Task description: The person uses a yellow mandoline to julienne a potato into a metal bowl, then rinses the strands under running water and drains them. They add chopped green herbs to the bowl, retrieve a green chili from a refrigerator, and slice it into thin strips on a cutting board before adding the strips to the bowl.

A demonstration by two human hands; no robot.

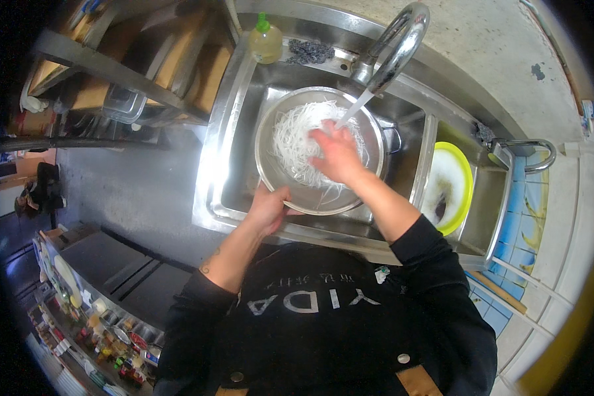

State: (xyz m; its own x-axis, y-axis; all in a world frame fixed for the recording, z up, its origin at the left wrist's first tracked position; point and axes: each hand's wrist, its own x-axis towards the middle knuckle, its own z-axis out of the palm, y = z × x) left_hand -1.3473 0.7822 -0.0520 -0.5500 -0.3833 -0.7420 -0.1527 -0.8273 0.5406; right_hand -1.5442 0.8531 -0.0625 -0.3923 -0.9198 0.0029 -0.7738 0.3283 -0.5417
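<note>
A round metal bowl (321, 203) sits tilted a little over the stainless steel sink basin (406, 148). White thin noodle-like strands (292, 133) fill much of it. My left hand (270, 208) grips the bowl's near left rim, thumb over the edge. My right hand (336, 153) is in the bowl on the strands, its fingers spread; whether it pinches any strands is hidden. Water (355, 108) streams from the curved chrome faucet (401, 49) onto the strands beside my right fingers. A metal-framed handle (395, 140) shows at the bowl's right side.
A bottle of yellowish liquid with a green top (266, 42) and a dark scouring pad (309, 51) stand on the sink's back ledge. In the right basin lies a lime-green tub (468, 183) with foam. A second faucet (529, 146) is at right; a wooden-shelved rack (143, 74) stands left.
</note>
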